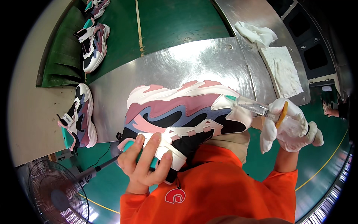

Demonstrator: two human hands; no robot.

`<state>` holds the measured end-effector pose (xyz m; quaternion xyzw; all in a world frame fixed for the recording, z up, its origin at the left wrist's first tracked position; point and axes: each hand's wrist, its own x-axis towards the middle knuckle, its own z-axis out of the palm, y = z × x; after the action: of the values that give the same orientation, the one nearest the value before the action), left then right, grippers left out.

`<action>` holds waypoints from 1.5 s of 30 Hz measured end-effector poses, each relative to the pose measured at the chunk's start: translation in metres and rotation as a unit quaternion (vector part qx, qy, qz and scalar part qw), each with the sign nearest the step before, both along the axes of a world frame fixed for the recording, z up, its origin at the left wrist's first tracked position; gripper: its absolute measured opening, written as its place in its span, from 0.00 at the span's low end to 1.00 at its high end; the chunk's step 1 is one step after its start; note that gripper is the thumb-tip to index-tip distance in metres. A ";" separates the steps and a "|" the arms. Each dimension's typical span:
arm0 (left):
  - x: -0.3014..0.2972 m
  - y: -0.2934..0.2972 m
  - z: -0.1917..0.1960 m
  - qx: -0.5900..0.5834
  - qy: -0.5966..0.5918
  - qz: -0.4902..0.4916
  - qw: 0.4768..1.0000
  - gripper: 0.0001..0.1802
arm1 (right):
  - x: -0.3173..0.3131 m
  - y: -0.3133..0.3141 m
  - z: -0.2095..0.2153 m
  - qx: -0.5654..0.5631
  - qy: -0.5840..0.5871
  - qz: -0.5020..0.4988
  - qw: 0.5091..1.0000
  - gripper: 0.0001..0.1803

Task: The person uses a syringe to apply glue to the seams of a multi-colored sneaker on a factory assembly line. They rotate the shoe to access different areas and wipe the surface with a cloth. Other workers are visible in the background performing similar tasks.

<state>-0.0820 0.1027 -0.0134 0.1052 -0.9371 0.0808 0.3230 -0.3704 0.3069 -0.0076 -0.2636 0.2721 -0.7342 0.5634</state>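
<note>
My bare left hand [145,160] grips the ankle end of a chunky pink, white, black and blue sneaker [186,110], held on its side against my orange shirt. A white glove covers my right hand [289,127], which holds a clear syringe [251,106] with a green tip. The syringe tip touches the white heel part of the sneaker.
A shiny metal worktable [194,61] lies behind the sneaker. A matching sneaker [79,117] rests at its left edge, and two more [94,41] sit on the green conveyor belt [167,22]. White cloths [283,69] lie at the right. A fan [56,196] stands lower left.
</note>
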 end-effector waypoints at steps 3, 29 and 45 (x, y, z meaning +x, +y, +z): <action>-0.001 -0.001 0.000 -0.003 -0.002 -0.005 1.000 0.18 | -0.001 -0.001 0.000 0.000 0.012 -0.005 1.000 0.72; -0.003 0.009 -0.002 -0.015 -0.025 0.018 0.999 0.17 | -0.001 0.040 -0.006 0.055 0.005 -0.085 0.995 0.66; -0.017 0.033 -0.006 -0.027 -0.011 0.047 0.998 0.12 | 0.028 0.058 -0.049 -0.025 -0.113 -0.175 0.978 0.68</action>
<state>-0.0985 0.1361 -0.0196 0.1394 -0.9320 0.1222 0.3115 -0.3426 0.3651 -0.0566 -0.1414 0.2297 -0.8530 0.4469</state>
